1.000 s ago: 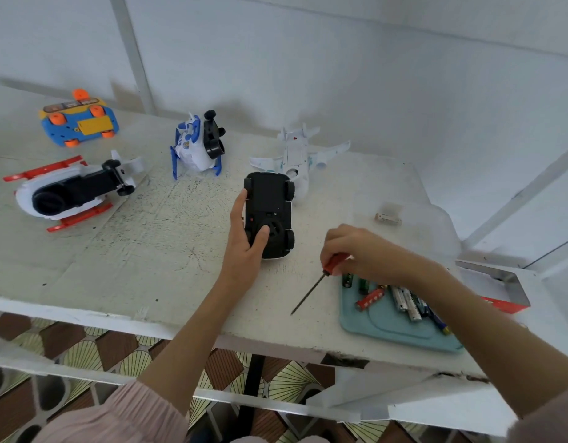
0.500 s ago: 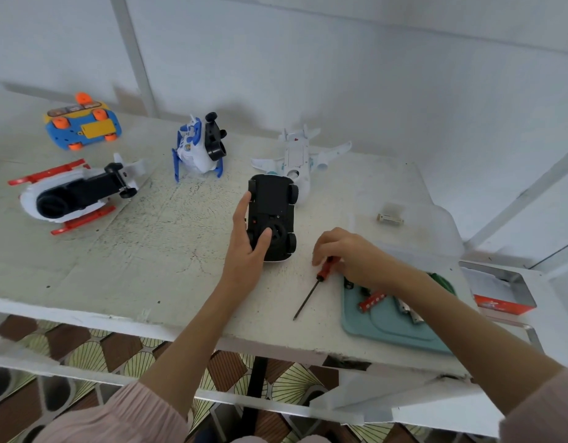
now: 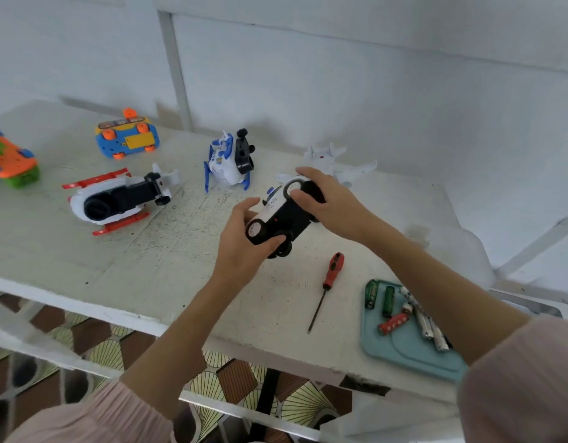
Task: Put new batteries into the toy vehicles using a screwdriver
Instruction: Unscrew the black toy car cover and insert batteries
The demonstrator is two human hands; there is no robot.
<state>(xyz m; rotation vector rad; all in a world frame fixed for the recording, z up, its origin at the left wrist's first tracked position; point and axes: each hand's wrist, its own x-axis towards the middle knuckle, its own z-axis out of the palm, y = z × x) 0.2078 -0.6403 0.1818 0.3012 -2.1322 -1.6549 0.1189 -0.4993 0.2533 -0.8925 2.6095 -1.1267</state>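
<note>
A black and white toy car (image 3: 281, 217) is lifted off the white table (image 3: 123, 260) and tilted on its side. My left hand (image 3: 241, 241) grips its near end, fingers curled round the wheels. Its far end is held by my right hand (image 3: 327, 199). A red-handled screwdriver (image 3: 327, 284) lies free on the table, just below the car. Several batteries (image 3: 404, 311) lie on a teal tray (image 3: 407, 346) at the front right, partly hidden by my right forearm.
Other toys stand behind: a white plane (image 3: 335, 164), a blue-white vehicle (image 3: 228, 159), a white helicopter with red skids (image 3: 116, 199), a blue-orange car (image 3: 126, 139), an orange-green toy (image 3: 11, 161) at the left edge. The table's front edge is close to me.
My right hand laid the screwdriver down on the table and took hold of the car's far end. Both hands lifted the car and tilted it.
</note>
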